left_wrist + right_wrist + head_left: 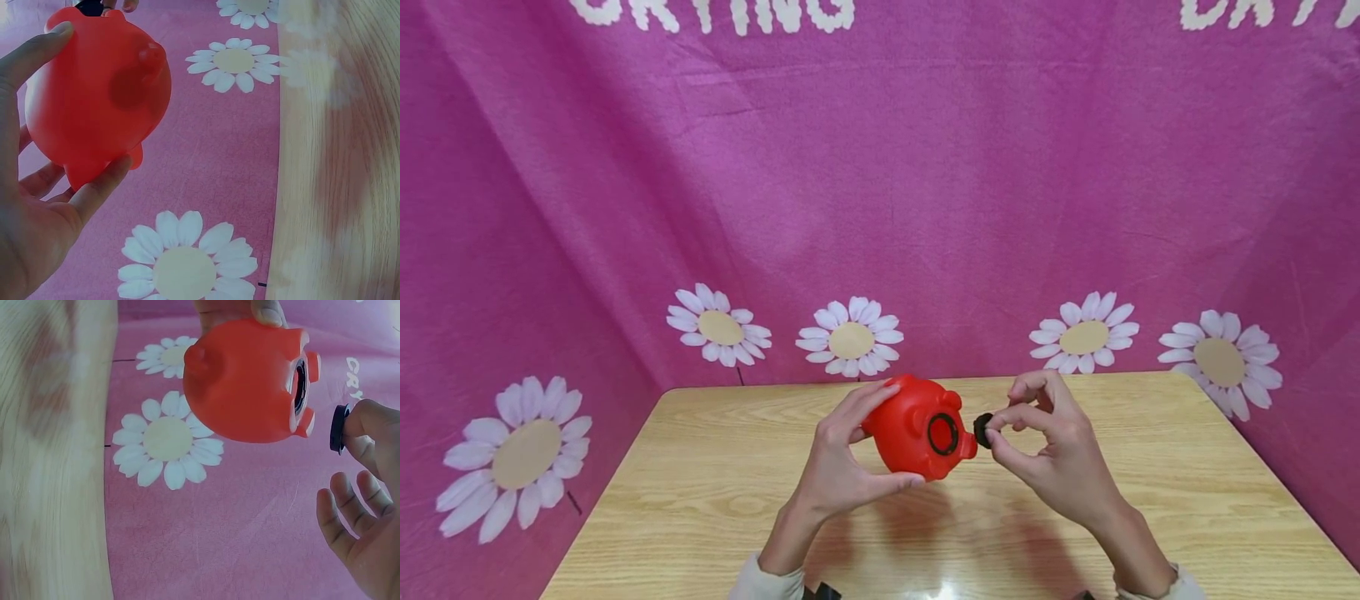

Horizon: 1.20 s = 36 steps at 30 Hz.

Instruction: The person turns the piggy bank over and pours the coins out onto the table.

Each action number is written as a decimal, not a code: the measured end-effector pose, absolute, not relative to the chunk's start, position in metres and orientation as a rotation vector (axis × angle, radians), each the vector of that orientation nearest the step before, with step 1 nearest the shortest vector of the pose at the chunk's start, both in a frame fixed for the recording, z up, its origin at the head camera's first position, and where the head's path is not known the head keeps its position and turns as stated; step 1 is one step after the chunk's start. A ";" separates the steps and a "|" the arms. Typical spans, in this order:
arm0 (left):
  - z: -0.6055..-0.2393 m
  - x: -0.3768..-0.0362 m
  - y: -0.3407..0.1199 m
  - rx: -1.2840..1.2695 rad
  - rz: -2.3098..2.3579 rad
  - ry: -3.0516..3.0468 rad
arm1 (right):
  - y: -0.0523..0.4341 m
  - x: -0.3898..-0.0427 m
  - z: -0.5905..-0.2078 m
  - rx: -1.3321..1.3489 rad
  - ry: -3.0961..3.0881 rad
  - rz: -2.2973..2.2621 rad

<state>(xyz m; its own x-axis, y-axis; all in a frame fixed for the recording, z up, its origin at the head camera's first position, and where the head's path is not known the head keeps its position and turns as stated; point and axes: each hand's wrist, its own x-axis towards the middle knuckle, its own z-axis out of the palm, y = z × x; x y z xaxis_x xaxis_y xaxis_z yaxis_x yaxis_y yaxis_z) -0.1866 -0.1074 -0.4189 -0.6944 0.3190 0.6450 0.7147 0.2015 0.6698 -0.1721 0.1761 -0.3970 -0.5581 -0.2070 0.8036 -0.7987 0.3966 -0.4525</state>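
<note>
A red piggy bank (901, 433) is held above the table in my left hand (842, 458), thumb on one side and fingers on the other. Its underside, with short legs and a round black-rimmed hole (943, 434), faces my right hand (1056, 446). That hand pinches a round black stopper (982, 430) between thumb and forefinger, the other fingers loosely bent. In the right wrist view the stopper (338, 429) stands a small gap away from the hole (300, 386). The left wrist view shows the piggy bank's snout side (150, 59), with the hole hidden.
Below the hands lies a light wood-grain table (722, 500). A pink cloth (880, 183) printed with white daisies and lettering hangs behind the table and along its sides. Reddish reflections of the hands and piggy bank show on the tabletop.
</note>
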 end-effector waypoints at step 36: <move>-0.419 -0.188 -0.113 -0.943 -1.475 -2.107 | 0.247 -0.168 -0.435 0.657 -2.153 1.071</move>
<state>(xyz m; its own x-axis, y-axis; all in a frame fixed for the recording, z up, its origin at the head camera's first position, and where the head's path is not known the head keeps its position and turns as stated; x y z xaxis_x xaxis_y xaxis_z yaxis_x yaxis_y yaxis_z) -0.1883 -0.1131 -0.4185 -0.6929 0.2976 0.6568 0.7190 0.2161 0.6606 -0.1680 0.2472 -0.4351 -0.6717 -0.1495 0.7256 -0.6689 0.5434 -0.5072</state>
